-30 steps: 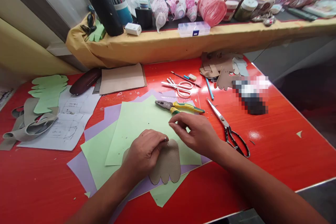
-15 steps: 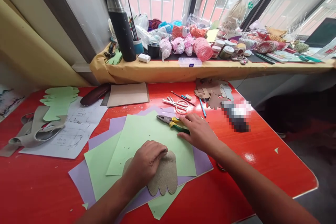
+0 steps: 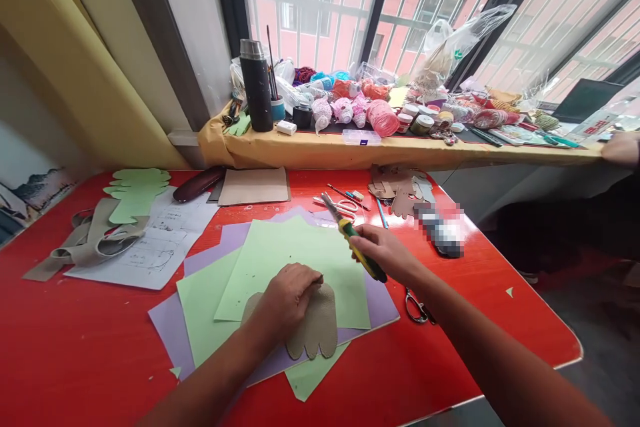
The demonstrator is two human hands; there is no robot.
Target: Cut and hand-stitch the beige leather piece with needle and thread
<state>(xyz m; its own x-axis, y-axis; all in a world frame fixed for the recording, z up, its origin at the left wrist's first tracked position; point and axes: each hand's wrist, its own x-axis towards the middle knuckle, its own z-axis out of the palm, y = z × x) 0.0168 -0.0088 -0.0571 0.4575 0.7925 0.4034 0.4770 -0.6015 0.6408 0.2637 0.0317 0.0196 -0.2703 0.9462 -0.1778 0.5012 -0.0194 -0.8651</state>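
My left hand [image 3: 287, 297] is curled and presses down on a beige leather piece [image 3: 317, 327] with lobed lower edges. Its fingertips pinch something small at the piece's top edge. The leather lies on stacked green paper [image 3: 295, 263] and purple sheets [image 3: 170, 327] on the red table [image 3: 75, 353]. My right hand [image 3: 385, 250] grips pliers [image 3: 353, 240] with yellow and green handles, lifted off the table, jaws pointing up and away toward the window.
Scissors with white handles [image 3: 343, 203], pens and brown cutouts [image 3: 400, 190] lie at the table's back. Black-handled scissors [image 3: 417, 307] lie by my right forearm. Leather strips [image 3: 87, 243], green cutouts and a drawing sit left. The cluttered sill [image 3: 400, 150] runs behind; another person's hand [image 3: 620, 147] rests far right.
My right hand reached to the pliers on the paper, closed on them and lifted them. The camera tilted up, showing more of the window. My left hand stayed on the leather.
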